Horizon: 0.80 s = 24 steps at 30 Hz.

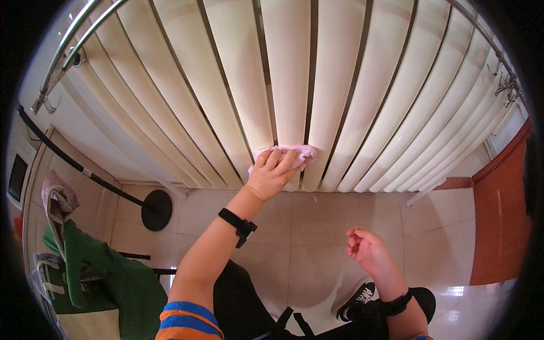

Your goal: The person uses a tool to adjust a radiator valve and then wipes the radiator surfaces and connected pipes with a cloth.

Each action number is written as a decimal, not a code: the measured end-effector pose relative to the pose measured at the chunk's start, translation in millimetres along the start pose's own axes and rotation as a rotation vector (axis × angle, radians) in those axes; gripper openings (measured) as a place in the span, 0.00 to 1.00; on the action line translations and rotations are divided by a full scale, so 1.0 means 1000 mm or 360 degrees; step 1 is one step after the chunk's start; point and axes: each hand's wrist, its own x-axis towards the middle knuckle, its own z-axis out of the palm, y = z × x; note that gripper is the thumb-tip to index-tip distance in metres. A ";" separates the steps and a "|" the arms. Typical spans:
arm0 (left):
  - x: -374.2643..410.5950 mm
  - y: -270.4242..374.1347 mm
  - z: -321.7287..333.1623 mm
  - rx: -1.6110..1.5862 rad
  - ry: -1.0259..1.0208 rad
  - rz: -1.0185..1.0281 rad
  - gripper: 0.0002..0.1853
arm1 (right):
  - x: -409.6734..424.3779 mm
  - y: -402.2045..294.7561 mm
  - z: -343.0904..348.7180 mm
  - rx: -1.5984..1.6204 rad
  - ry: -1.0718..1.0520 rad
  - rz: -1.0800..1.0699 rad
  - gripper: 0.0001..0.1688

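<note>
A crumpled pink cloth [307,155] lies pressed against the lower part of a cream-coloured column radiator [289,85]. On top of it is my left hand [272,172], with its fingers spread over the cloth; a black band sits on that wrist. My right hand [363,248] hangs above the tiled floor, to the right of and apart from the radiator, fingers loosely curled with no object seen in them. It also has a black band at the wrist. The palm side under my left hand is hidden.
A black pole stand with a round base [156,210] is at left. Green fabric [114,280] and a grey cloth [59,212] hang over something at lower left. Metal rails [72,46] curve past the radiator's upper edge. A reddish-brown panel [501,212] stands at right.
</note>
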 end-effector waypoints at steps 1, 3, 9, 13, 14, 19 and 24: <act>-0.009 0.004 0.004 -0.0029 -0.0049 0.0009 0.18 | -0.001 0.001 -0.001 0.0017 -0.0003 0.0000 0.11; -0.029 0.014 0.017 -0.0015 -0.0107 0.0025 0.18 | -0.004 0.003 -0.003 0.0049 -0.0006 -0.0005 0.11; -0.092 0.044 0.052 -0.0229 -0.0326 0.0063 0.18 | -0.014 0.007 -0.003 0.0024 0.0063 0.0005 0.11; -0.134 0.060 0.079 -0.0269 -0.0528 0.0169 0.21 | -0.015 0.009 -0.009 0.0039 0.0053 0.0004 0.11; -0.149 0.059 0.079 -0.0367 -0.0660 0.0094 0.21 | -0.016 0.009 -0.008 0.0037 0.0048 0.0012 0.11; -0.150 0.051 0.026 -0.0610 -0.0928 -0.0004 0.24 | -0.032 0.003 0.000 0.0057 0.0100 -0.0039 0.11; -0.006 -0.056 -0.077 -0.0208 -0.0037 -0.0196 0.24 | -0.023 0.004 0.011 0.0056 0.0210 -0.0098 0.10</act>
